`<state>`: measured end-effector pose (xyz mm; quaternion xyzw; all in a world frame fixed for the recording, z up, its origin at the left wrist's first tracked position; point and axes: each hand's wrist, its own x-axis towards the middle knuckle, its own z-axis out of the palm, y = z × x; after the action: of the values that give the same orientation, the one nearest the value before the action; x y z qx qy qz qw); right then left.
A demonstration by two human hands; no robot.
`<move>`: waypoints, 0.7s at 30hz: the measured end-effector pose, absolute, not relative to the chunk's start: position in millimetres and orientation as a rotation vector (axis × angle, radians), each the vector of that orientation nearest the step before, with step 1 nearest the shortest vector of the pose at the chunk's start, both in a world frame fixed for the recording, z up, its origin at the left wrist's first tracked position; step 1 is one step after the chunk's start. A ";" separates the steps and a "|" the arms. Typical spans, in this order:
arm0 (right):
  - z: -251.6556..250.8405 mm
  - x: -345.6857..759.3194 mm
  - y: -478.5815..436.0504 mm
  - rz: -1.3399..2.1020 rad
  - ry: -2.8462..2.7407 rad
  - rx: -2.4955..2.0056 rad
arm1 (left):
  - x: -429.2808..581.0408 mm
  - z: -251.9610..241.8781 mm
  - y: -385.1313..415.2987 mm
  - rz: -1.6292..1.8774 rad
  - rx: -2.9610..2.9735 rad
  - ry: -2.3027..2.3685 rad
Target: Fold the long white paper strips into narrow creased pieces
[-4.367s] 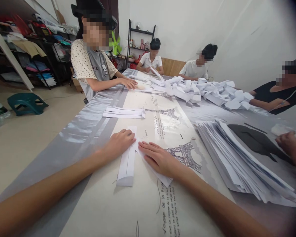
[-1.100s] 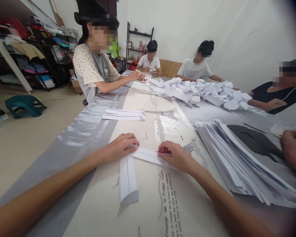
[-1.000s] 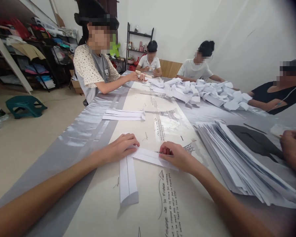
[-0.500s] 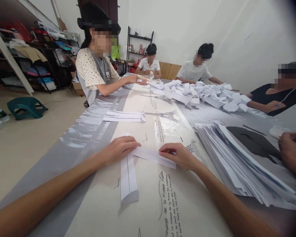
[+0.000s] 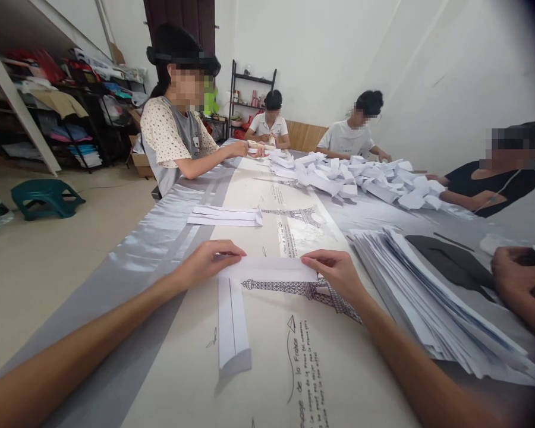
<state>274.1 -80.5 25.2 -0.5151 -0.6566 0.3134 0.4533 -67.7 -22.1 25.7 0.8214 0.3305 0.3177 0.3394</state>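
Toward the table's (image 5: 151,249) near end, as the head view shows, a paper strip (image 5: 271,270) covers the far end of a folded strip (image 5: 232,327); whether they touch is unclear. Another person's hand (image 5: 517,282) is cut off at the right. The left hand (image 5: 208,260) pinches the paper strip's left end between thumb and fingers, the right hand (image 5: 337,271) its right end. The paper strip's long axis runs crosswise, between the table's left and right edges; the folded strip points toward the near end.

On the table (image 5: 142,238) lie paper strips (image 5: 225,321), stacked sheets (image 5: 432,297) and heaped pieces (image 5: 374,178).
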 end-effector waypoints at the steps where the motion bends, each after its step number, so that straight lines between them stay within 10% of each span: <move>1: 24.1 274.9 -80.1 0.781 -1.629 -1.259 | -68.7 26.1 -21.8 0.828 2.131 0.861; 21: 19.7 234.8 -97.6 0.819 -1.662 -1.077 | -55.7 27.3 -45.1 0.917 2.558 0.665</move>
<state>234.8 -97.6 19.7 -0.4413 -0.6808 0.3354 0.4789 -55.7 -45.1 27.3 0.9010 0.2341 0.3228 0.1711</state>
